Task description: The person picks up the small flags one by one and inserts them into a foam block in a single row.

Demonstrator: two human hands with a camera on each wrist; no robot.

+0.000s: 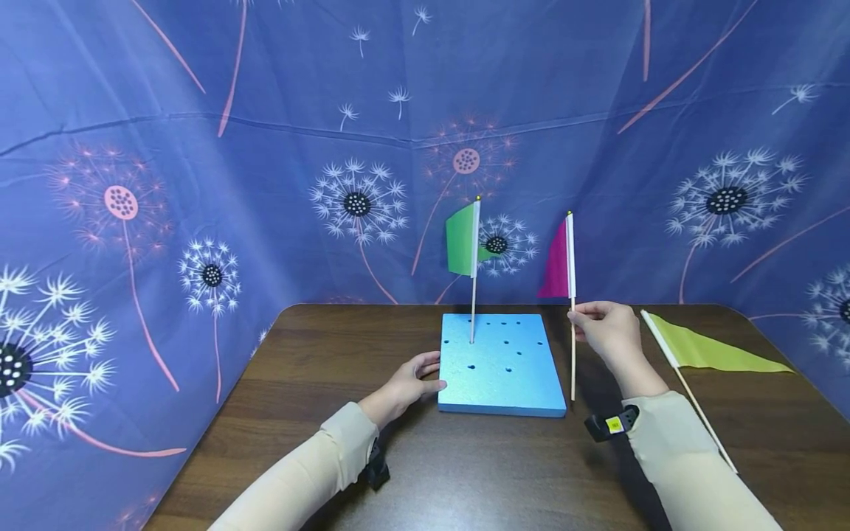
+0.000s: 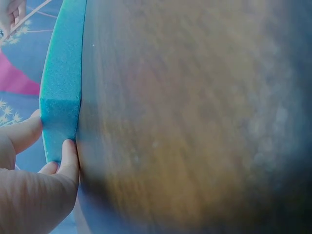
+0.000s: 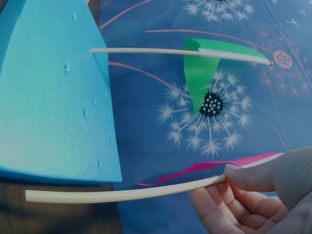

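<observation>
My left hand (image 1: 408, 380) grips the left edge of a thick blue board (image 1: 501, 383) that lies flat on the table. In the left wrist view its thumb (image 2: 24, 134) lies at the top edge and a fingertip (image 2: 70, 151) touches the side. A green flag (image 1: 461, 240) stands upright with its stick in one of the board's holes. To the right of the board, my right hand (image 1: 607, 328) pinches the stick of a magenta flag (image 1: 559, 262) between thumb and fingers. The stick's lower end (image 3: 44, 196) hangs beside the board, apart from the holes.
A yellow-green triangular flag (image 1: 710, 346) lies on the table (image 1: 319, 369) at the right, its stick running under or beside the right forearm. Several small holes (image 1: 508, 369) dot the board. A blue dandelion-print cloth (image 1: 279, 184) hangs behind the table.
</observation>
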